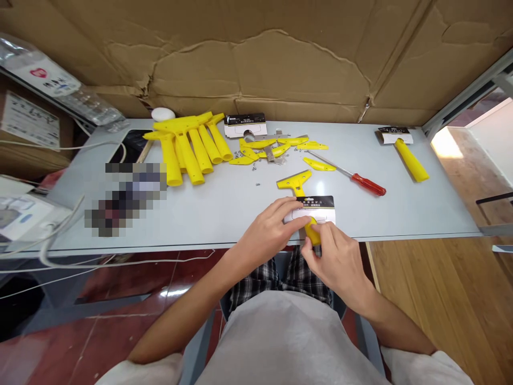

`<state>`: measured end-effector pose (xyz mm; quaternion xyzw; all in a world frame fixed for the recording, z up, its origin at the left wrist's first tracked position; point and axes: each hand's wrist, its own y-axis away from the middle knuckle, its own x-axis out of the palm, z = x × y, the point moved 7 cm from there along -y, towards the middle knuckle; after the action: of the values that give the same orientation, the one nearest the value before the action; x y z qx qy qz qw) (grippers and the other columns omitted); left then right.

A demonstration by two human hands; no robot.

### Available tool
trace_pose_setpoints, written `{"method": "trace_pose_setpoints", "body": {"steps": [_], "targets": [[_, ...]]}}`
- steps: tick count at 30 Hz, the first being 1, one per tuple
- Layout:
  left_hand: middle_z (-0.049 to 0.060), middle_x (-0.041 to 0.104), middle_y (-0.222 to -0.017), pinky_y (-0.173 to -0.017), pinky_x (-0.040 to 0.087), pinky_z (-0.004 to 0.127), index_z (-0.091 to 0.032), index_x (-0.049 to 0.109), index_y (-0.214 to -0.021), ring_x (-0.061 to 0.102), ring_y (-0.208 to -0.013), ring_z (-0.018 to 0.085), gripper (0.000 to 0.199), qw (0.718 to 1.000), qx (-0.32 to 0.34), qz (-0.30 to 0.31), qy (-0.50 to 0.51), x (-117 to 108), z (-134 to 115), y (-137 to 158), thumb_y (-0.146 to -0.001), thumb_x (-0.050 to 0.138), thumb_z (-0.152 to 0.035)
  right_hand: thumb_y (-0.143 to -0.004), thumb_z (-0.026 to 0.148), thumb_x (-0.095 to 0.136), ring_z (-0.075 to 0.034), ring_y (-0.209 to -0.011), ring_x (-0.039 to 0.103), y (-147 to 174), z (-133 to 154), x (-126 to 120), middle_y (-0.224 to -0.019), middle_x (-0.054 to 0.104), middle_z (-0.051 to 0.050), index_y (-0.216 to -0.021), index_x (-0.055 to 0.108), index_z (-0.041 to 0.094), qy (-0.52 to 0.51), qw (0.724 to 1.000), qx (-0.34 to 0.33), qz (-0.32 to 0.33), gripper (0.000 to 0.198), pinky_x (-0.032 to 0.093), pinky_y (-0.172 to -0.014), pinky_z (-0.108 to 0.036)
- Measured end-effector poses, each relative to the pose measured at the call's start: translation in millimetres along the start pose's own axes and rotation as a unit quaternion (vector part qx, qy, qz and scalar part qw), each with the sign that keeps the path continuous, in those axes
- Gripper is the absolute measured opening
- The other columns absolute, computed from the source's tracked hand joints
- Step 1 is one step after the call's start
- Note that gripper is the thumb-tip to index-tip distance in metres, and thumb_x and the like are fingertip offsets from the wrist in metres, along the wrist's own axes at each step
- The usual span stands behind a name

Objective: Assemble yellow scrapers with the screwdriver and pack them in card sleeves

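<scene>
Left hand (274, 227): fingers clamped on card (321, 203), I'd say steadying it over scraper (295, 184) | right hand (337, 258): clamped on scraper's handle (312, 234) | screwdriver (366, 183) right of scraper

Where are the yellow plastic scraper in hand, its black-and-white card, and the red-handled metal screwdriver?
Yellow plastic scraper (296, 183): head view, wide end.
Black-and-white card (319, 213): head view, white area.
Red-handled screwdriver (365, 183): head view, red handle.

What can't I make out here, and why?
In the head view:
Yellow scraper: middle hidden by the card, grip partly by the left hand and right hand.
Pixelated patch: contents blurred out.
Loose screws: too small to count.
Plastic bottle: cut off by the left edge.
</scene>
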<state>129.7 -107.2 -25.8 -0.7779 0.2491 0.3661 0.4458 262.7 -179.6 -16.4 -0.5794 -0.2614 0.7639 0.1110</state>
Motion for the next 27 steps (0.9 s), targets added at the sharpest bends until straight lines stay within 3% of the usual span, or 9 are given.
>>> {"method": "trace_pose_setpoints", "body": {"steps": [4, 9, 21, 27], "targets": [[0.016, 0.072, -0.139, -0.115, 0.064, 0.056, -0.024, 0.067, -0.135, 0.065, -0.144, 0.032, 0.042, 1.0, -0.008, 0.001, -0.006, -9.6, -6.8, 16.8, -0.102, 0.056, 0.0, -0.097, 0.018, 0.06, -0.015, -0.061, 0.055, 13.5, 13.1, -10.3, -0.075, 0.059, 0.0, -0.1, 0.057, 0.021, -0.052, 0.998, -0.03, 0.015, 0.005, 0.033, -0.052, -0.033], [0.016, 0.072, -0.142, -0.116, 0.064, 0.055, -0.025, 0.07, -0.133, 0.067, -0.141, 0.031, 0.034, 0.998, -0.054, 0.005, -0.014, -15.9, 15.3, 32.2, -0.106, 0.058, -0.007, -0.099, 0.022, 0.063, -0.014, -0.058, 0.054, 15.5, 30.6, 0.4, -0.073, 0.06, 0.0, -0.099, 0.059, 0.02, -0.077, 0.996, -0.048, 0.01, 0.004, 0.036, -0.051, -0.031], [0.014, 0.07, -0.141, -0.115, 0.062, 0.05, -0.024, 0.074, -0.128, 0.066, -0.137, 0.029, 0.029, 0.994, -0.087, 0.039, -0.044, -16.9, 67.8, 13.3, -0.112, 0.051, -0.018, -0.109, 0.034, 0.061, -0.015, -0.062, 0.065, 3.4, 39.4, 40.9, -0.08, 0.069, -0.002, -0.107, 0.059, 0.018, -0.098, 0.995, -0.029, 0.007, 0.016, 0.036, -0.05, -0.033], [0.016, 0.069, -0.143, -0.114, 0.06, 0.051, -0.021, 0.075, -0.13, 0.065, -0.137, 0.031, 0.031, 0.991, -0.065, 0.101, -0.058, -13.5, 89.2, -7.4, -0.113, 0.049, -0.018, -0.113, 0.039, 0.059, -0.014, -0.062, 0.064, -14.4, 31.5, 48.6, -0.078, 0.066, 0.0, -0.109, 0.057, 0.018, -0.092, 0.996, -0.019, 0.003, 0.021, 0.04, -0.053, -0.032]]}}
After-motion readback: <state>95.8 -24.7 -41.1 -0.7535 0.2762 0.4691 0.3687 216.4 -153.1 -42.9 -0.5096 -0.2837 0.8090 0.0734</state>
